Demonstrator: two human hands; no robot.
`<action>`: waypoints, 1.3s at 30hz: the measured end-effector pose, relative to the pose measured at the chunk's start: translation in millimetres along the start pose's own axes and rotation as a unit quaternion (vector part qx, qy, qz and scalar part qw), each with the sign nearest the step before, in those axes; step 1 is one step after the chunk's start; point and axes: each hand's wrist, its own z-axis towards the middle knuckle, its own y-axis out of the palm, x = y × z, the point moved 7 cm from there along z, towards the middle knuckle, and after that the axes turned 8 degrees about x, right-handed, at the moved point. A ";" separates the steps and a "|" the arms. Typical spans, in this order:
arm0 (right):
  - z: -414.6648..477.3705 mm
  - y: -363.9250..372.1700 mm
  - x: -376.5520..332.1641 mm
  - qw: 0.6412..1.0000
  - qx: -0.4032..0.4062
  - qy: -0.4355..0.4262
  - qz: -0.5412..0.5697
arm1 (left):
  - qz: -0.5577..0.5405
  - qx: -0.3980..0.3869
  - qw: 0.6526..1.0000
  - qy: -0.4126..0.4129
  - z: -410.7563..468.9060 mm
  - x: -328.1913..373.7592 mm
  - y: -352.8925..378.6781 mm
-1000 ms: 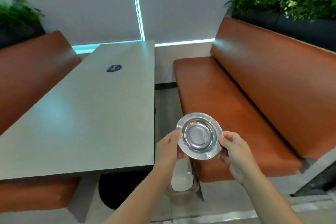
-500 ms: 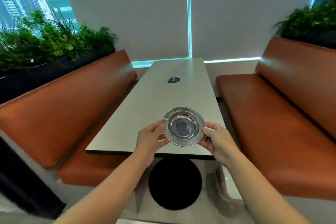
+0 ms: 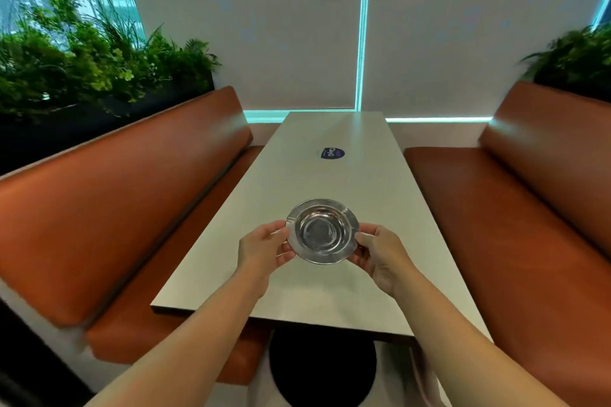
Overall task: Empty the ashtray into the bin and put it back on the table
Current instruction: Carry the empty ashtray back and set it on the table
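A round shiny metal ashtray (image 3: 322, 231) hangs over the near half of the long grey table (image 3: 334, 182), its bowl facing up and looking empty. My left hand (image 3: 263, 249) grips its left rim and my right hand (image 3: 378, 253) grips its right rim. Whether the ashtray touches the tabletop I cannot tell. No bin shows in the head view.
Orange leather benches run along both sides of the table (image 3: 109, 205) (image 3: 515, 208). A dark blue round sticker (image 3: 332, 153) lies farther up the tabletop. A black round table base (image 3: 322, 370) sits below the near edge. Green plants stand behind each bench back.
The view swung left from the right bench to face the table head-on. Both hands carried the ashtray from beside the table's edge to above its near half.
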 end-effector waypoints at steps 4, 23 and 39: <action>62.6 15.1 -2.2 1.000 0.009 0.014 0.000 | 0.019 0.009 1.000 -0.008 61.4 -0.7 18.3; 301.3 39.6 -8.6 0.994 0.084 0.047 -0.048 | 0.070 -0.009 0.996 -0.056 288.8 -17.0 119.1; 387.6 28.8 6.2 0.985 0.141 0.044 -0.086 | 0.079 -0.034 0.993 -0.082 378.3 -47.0 165.2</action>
